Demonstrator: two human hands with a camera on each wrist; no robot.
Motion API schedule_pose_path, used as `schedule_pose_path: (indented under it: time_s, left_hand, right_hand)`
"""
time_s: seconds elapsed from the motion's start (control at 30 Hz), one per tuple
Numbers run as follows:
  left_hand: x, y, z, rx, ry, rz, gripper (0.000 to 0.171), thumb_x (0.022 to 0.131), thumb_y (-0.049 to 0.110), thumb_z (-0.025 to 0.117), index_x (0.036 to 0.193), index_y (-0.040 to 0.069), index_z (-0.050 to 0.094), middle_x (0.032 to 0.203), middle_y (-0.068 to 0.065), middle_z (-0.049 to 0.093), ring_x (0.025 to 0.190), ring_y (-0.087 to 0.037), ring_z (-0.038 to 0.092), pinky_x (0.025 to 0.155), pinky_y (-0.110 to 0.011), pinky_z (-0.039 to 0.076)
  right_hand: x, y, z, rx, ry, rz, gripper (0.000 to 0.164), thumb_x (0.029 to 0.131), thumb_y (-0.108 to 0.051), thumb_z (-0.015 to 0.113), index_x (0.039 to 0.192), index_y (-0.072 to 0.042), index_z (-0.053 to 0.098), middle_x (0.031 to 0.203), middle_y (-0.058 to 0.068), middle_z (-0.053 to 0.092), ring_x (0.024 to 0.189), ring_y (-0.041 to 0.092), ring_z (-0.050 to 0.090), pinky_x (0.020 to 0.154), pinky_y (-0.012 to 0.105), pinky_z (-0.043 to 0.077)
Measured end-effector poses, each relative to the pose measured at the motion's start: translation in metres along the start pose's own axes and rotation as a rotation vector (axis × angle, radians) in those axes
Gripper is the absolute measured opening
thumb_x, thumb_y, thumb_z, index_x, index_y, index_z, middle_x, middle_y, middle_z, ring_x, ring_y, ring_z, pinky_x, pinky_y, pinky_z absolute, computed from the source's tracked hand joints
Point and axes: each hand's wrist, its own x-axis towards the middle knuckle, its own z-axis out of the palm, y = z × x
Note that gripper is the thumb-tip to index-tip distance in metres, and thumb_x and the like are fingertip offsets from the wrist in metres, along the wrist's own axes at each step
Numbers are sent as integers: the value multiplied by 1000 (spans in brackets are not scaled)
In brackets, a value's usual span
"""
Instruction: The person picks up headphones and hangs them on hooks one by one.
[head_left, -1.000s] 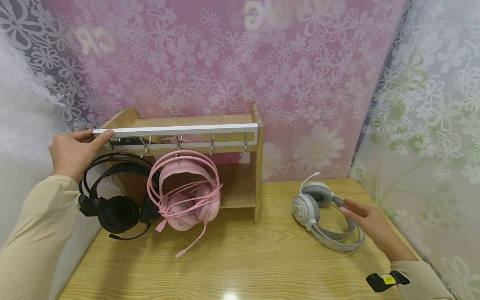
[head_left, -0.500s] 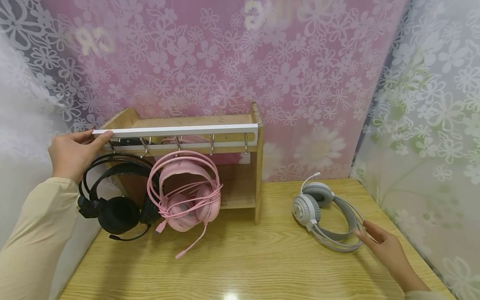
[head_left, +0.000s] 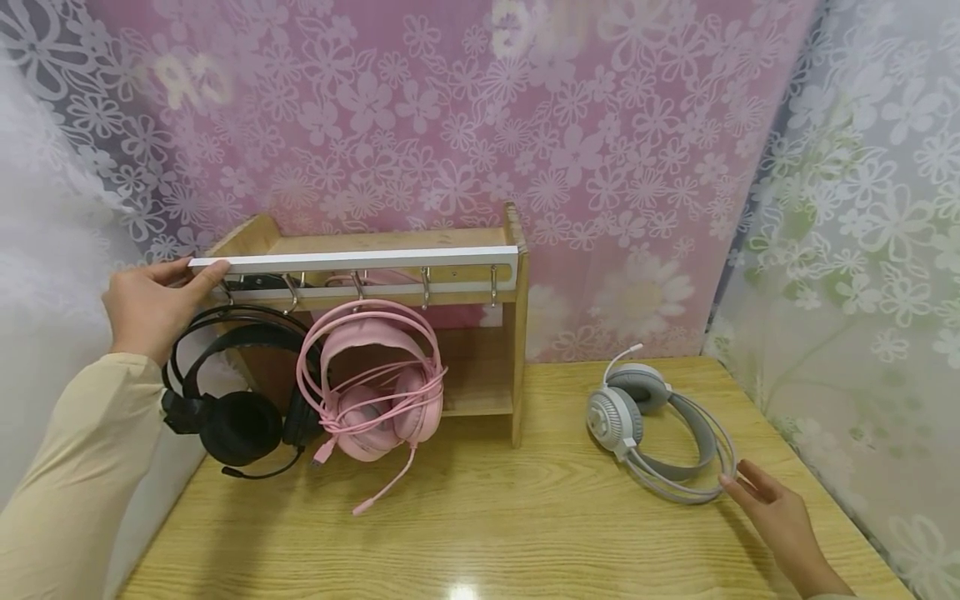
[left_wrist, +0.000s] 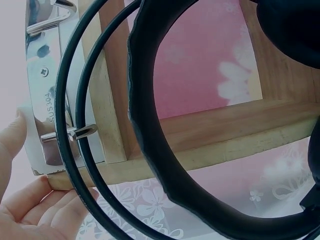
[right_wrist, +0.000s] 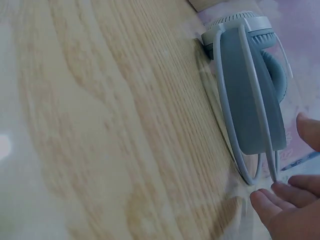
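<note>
My left hand [head_left: 146,304] holds the left end of a white metal hook rail [head_left: 360,261] on a wooden shelf [head_left: 517,350], thumb in front. In the left wrist view, the fingers [left_wrist: 55,210] lie by the shelf's wooden edge. Black headphones [head_left: 240,425] and pink headphones [head_left: 367,329] with a wound cable hang from hooks. White-and-grey headphones [head_left: 611,421] lie on the table, headband toward the right. My right hand [head_left: 780,517] is at that headband's outer wire, thumb apart from the fingers; the right wrist view shows fingertips [right_wrist: 280,187] close to it, contact uncertain.
Bare hooks [head_left: 493,285] are on the rail's right part. Flowered cloth [head_left: 600,167] stands behind the wooden table [head_left: 510,508], with more cloth at both sides. The white-and-grey headphones' microphone [head_left: 624,357] points up toward the back.
My right hand has drawn back from the inner side of the white-and-grey headband toward the near right, to its outer end. My left hand stays on the rail.
</note>
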Motion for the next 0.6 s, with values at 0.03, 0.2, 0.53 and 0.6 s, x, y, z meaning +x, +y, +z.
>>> schedule_pose_path:
  time_s: [0.03,0.2,0.53,0.6]
  left_hand:
    - [0,0,0,-2,0,-2,78,77,63,66,135,11,55,126,-15,56,122,-20,55,66,-6,39]
    - [-2,1,0,5,10,15,79,77,63,66,134,10,55,125,-15,58,121,-20,56,67,-5,38]
    - [-1,-1,-1,9,8,7,79,77,64,66,135,11,54,127,-15,57,124,-24,53,71,-9,38]
    - [-1,0,-1,8,6,5,80,77,64,65,135,11,54,127,-15,57,125,-25,52,71,-10,37]
  right_hand:
    - [1,0,1,11,-7,17,86,97,-51,47,149,8,10,151,29,21,133,39,33,76,9,49]
    - [4,2,6,71,26,92,88,96,-54,48,149,7,13,150,24,21,128,20,48,69,1,43]
    - [9,-7,12,328,40,117,87,96,-46,53,149,6,8,152,25,14,77,-22,49,77,14,53]
    - [9,-9,12,397,33,126,88,96,-43,55,149,4,4,154,25,7,77,-23,48,79,16,53]
